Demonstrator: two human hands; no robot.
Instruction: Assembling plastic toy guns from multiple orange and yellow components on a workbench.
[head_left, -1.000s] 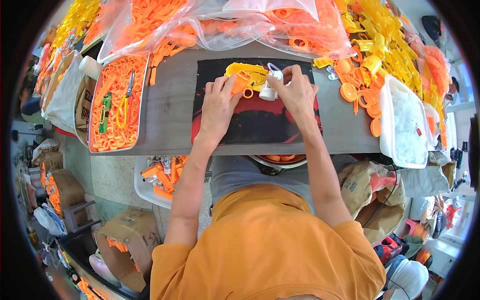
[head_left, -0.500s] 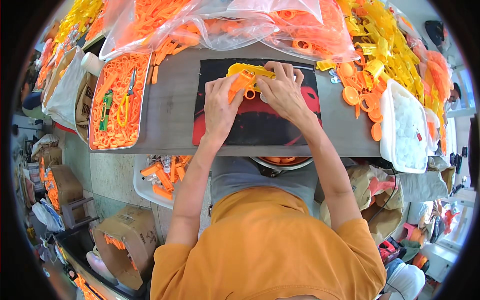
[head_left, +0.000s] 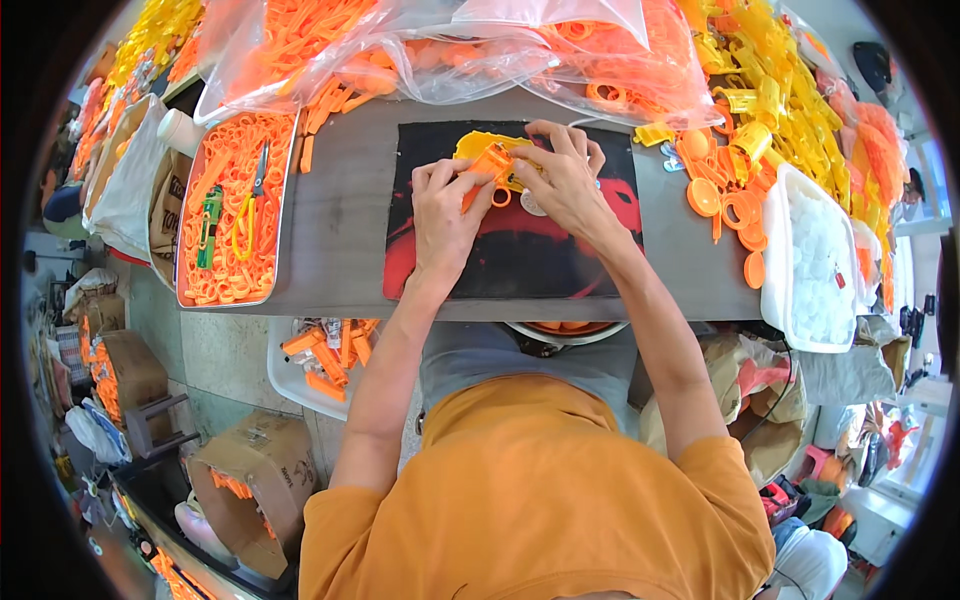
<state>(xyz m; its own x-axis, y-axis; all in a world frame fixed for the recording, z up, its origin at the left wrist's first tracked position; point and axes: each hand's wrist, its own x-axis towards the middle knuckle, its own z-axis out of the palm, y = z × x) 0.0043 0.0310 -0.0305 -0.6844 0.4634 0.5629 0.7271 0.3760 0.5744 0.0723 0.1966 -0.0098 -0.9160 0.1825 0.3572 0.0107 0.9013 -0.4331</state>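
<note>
Over a black-and-red mat [head_left: 420, 262], both my hands work close together on one plastic piece. My left hand [head_left: 445, 212] pinches an orange plastic housing part [head_left: 489, 162] between thumb and fingers. Behind and under it shows a yellow plastic shell [head_left: 472, 146]. My right hand [head_left: 567, 182] has its thumb and fingers closed at the right side of the shell, against the orange part; its fingers partly hide the contact. An orange ring [head_left: 501, 196] shows just below the parts. Beside it, under my right hand, a clear round piece [head_left: 532, 204] lies on the mat.
At left, a tray [head_left: 283, 235] holds small orange parts, scissors [head_left: 262, 170] and a green-handled tool [head_left: 209, 228]. Bags of orange parts [head_left: 450, 75] line the back. Yellow parts [head_left: 760, 80], loose orange cups [head_left: 703, 197] and a white bin [head_left: 776, 285] stand right.
The orange part has shifted slightly right, closer to my right hand's fingertips. My right thumb and index finger have moved a little left onto the parts. The clear round piece shows more.
</note>
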